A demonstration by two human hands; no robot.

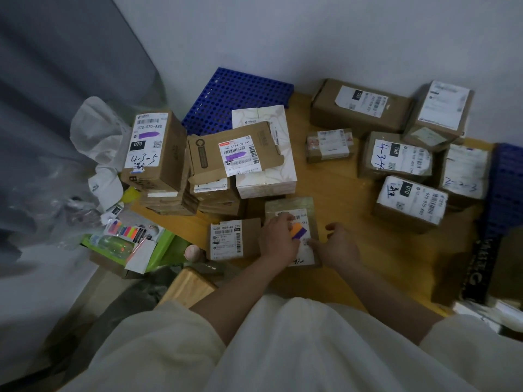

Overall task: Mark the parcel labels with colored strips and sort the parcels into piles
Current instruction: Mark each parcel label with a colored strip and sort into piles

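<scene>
Purple and orange strips [299,232] lie together on the white label [301,244] of the flat greenish parcel [291,205] at the near middle of the wooden bench [348,199]. The left hand [278,240] rests over the label's left part with curled fingers at the strips; whether its grip pinches a strip or merely presses it down I cannot tell. The right hand [338,244] lies on the parcel's right edge, fingers loosely spread, steadying it and holding nothing.

Judging from this, the likeliest slip is a strip going on crooked or over the barcode (the print sits just above the fingers), caused by the left hand hiding its own work. A strip might also cling to a fingertip and lift off with it.

Room is tight on the left. A small brown box [235,240] sits just beside the parcel, touching or nearly so, and behind it the marked pile [198,165] stands stacked and uneven, with a purple-marked flat box [235,154] tilted on top; a careless toss there could topple it toward the bench's left edge, where the pack of coloured strips [128,230] lies in clutter. The unmarked boxes [407,165] crowd the right side. Between the groups runs an open lane of bare wood, the best path for moving the parcel.
</scene>
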